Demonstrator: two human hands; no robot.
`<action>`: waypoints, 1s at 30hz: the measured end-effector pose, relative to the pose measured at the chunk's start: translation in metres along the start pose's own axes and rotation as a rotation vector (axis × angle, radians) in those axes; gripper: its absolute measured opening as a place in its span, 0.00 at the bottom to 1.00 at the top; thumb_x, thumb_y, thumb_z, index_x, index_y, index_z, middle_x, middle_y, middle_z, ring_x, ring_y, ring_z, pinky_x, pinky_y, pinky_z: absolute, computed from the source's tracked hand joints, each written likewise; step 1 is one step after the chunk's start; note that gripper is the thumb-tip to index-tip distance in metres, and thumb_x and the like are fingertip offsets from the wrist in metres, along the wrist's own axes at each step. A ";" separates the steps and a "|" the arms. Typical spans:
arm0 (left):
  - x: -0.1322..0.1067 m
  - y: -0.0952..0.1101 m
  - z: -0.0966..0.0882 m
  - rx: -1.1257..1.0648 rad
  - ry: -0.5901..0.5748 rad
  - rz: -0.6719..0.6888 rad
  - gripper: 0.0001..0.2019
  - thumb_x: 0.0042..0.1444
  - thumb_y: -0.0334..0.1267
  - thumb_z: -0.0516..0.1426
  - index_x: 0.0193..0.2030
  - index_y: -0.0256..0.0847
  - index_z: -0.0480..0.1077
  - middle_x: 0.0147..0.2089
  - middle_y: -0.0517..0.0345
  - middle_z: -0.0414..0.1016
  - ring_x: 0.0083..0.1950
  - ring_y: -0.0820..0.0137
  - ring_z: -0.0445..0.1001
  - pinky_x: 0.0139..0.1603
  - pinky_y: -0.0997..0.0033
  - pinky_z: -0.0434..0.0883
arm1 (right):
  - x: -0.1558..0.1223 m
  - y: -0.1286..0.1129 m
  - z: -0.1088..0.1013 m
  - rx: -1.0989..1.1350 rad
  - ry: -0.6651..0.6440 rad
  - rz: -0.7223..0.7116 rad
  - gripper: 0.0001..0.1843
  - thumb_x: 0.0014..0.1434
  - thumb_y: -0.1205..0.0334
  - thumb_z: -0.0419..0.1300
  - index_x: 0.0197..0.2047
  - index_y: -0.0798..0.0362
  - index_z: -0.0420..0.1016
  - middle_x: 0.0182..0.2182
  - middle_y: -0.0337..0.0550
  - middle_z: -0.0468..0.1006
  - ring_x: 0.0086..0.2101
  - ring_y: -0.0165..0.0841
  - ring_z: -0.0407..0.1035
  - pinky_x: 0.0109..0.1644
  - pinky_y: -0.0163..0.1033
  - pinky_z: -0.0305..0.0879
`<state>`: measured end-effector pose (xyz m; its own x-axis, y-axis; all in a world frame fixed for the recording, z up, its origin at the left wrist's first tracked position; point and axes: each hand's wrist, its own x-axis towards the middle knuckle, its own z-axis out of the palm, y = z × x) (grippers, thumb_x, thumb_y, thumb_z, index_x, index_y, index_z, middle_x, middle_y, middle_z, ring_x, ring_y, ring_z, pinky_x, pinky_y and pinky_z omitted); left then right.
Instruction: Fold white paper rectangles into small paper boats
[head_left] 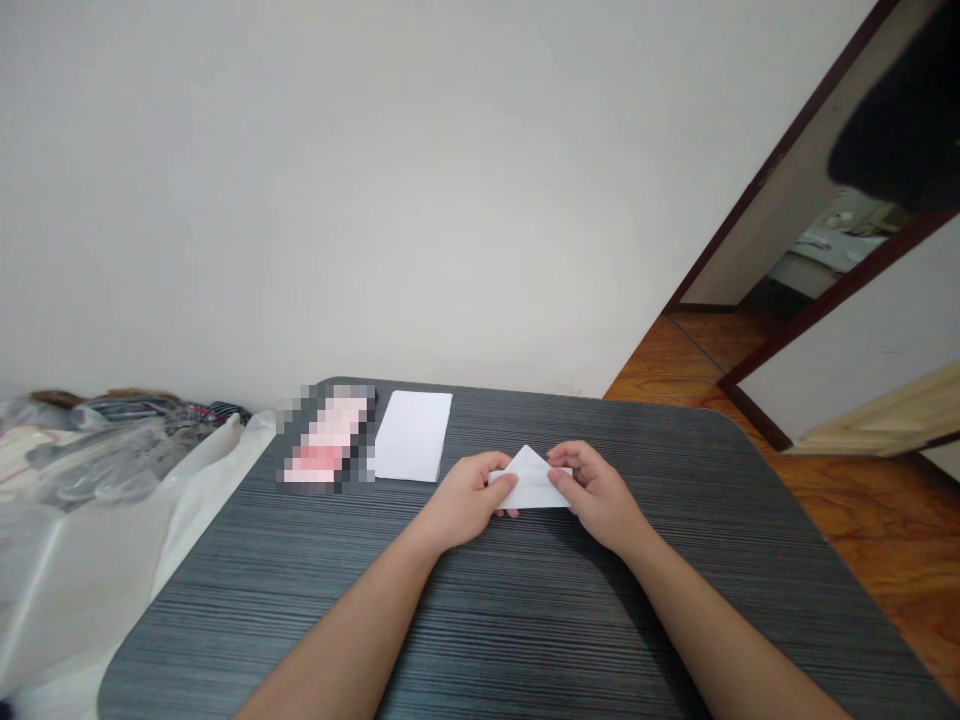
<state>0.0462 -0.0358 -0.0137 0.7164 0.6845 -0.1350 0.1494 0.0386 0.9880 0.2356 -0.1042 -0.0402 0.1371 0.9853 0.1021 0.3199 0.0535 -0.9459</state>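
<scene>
I see the paper (529, 482) between the two hands, above the middle of the table (510, 620); it is white and folded, with one peak which points to twelve o'clock and a straight lower edge. Whether this edge touches the table, I cannot tell. At nine o'clock of the paper, my left hand (461, 502) is pinching its left end, with the thumb in front and the fingers bent behind and below. At three o'clock, my right hand (598, 498) is pinching the right end, also thumb in front, and its other fingers are curled near the upper slope. The hands are apart from each other, only the paper is between them.

Between nine and ten o'clock, well apart from the paper, the white sheets (412, 436) lie flat on the table. Just beside them, nearer to nine o'clock, there is a pink and dark object (330, 440), blurred into squares, so I cannot name it. Farther at nine o'clock I notice clear plastic bags (127, 450), at twelve the pale wall (405, 200), and at two a doorway (817, 230) above the wooden floor (660, 360)
</scene>
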 end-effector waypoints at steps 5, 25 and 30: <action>0.000 0.000 0.000 0.007 0.001 0.011 0.12 0.56 0.41 0.52 0.39 0.35 0.70 0.27 0.57 0.72 0.28 0.72 0.70 0.27 0.76 0.64 | -0.001 -0.001 0.000 -0.008 -0.141 0.135 0.10 0.57 0.58 0.57 0.41 0.53 0.68 0.20 0.35 0.71 0.18 0.26 0.62 0.20 0.30 0.55; 0.003 -0.009 -0.002 -0.067 0.044 0.020 0.12 0.57 0.42 0.51 0.40 0.36 0.69 0.27 0.57 0.72 0.27 0.72 0.70 0.27 0.75 0.65 | 0.000 -0.003 -0.001 0.227 -0.240 0.261 0.16 0.59 0.51 0.54 0.37 0.58 0.69 0.22 0.45 0.79 0.16 0.28 0.68 0.16 0.30 0.60; 0.003 -0.009 -0.002 -0.067 0.047 0.029 0.12 0.58 0.41 0.51 0.41 0.35 0.68 0.25 0.58 0.71 0.26 0.73 0.69 0.27 0.74 0.66 | 0.000 -0.003 0.000 0.249 -0.244 0.233 0.15 0.59 0.52 0.53 0.36 0.57 0.68 0.23 0.44 0.79 0.18 0.28 0.68 0.17 0.30 0.60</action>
<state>0.0462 -0.0327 -0.0228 0.6867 0.7195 -0.1038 0.0821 0.0652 0.9945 0.2349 -0.1048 -0.0377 -0.0566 0.9836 -0.1711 0.0659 -0.1673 -0.9837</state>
